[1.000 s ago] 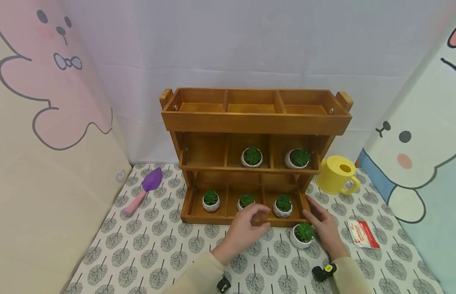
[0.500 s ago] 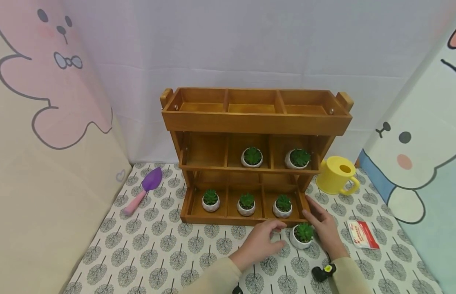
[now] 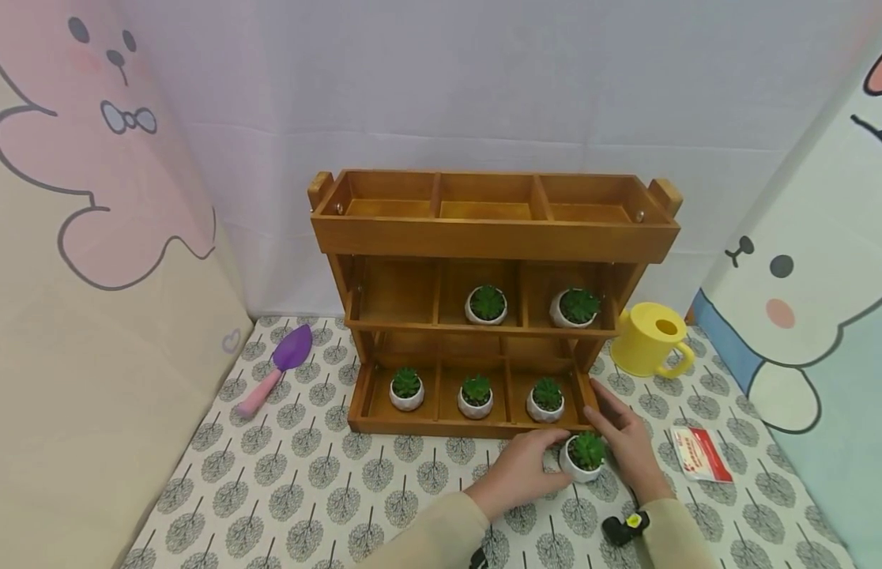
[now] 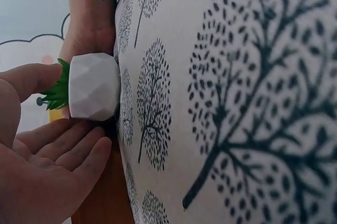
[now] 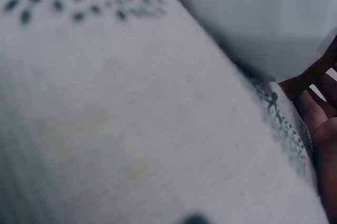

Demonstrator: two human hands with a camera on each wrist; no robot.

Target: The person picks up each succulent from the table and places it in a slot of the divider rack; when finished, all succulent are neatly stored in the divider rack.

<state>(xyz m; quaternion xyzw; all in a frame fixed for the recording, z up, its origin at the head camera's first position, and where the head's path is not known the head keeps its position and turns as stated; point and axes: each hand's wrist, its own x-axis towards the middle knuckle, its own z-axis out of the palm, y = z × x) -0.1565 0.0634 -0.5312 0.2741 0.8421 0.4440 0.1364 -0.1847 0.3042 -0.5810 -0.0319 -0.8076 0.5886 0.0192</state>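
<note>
A small succulent in a white faceted pot (image 3: 582, 460) stands on the cloth just in front of the wooden shelf's bottom tier. My left hand (image 3: 522, 470) is at its left side, thumb and fingers spread around the rim; in the left wrist view the fingers of my left hand (image 4: 58, 155) lie straight beside the white pot (image 4: 95, 87), the thumb near its leaves. Right of the pot, my right hand (image 3: 629, 446) rests with relaxed fingers against the right end of the wooden shelf (image 3: 441, 429). The white pot (image 5: 258, 19) looms close in the right wrist view.
Potted succulents sit in all three bottom compartments and two middle ones. A yellow watering can (image 3: 647, 340) stands right of the shelf, with a red and white packet (image 3: 700, 454) nearer me. A purple trowel with a pink handle (image 3: 277, 371) lies left.
My left hand has moved right, from in front of the bottom tier's middle compartment to the side of the loose potted succulent. My right hand has stayed at the shelf's end.
</note>
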